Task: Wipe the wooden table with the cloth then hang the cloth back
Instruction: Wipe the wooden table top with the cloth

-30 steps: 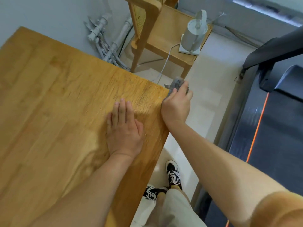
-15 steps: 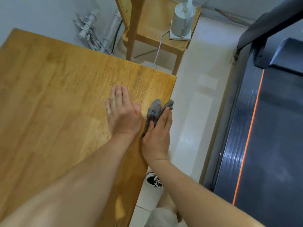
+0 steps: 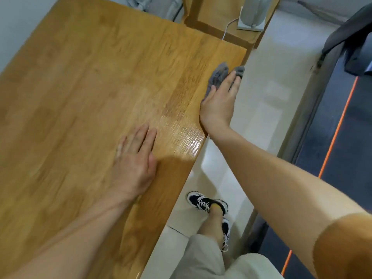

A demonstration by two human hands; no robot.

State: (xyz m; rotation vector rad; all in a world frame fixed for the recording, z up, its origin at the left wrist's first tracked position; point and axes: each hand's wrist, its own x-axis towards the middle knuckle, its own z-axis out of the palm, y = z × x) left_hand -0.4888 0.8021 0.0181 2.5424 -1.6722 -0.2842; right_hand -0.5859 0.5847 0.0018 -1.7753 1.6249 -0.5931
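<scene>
– Fingers (image 3: 231, 82) of the right hand (image 3: 218, 101)?
– Straight, pressing the grey cloth (image 3: 218, 74) flat at the wooden table's (image 3: 80, 87) edge, right of centre; one corner lies past the edge.
– Left hand (image 3: 133, 164)?
– Flat on the tabletop, lower centre, fingers straight, together, holding nothing. Glossy patch (image 3: 181, 133) between the hands.

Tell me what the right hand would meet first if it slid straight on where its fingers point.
Only the grey cloth, already under its fingers, which the right hand would push along the edge to the wooden table's far corner. Past that corner stands a wooden chair seat, seemingly lower; depth is unclear.
</scene>
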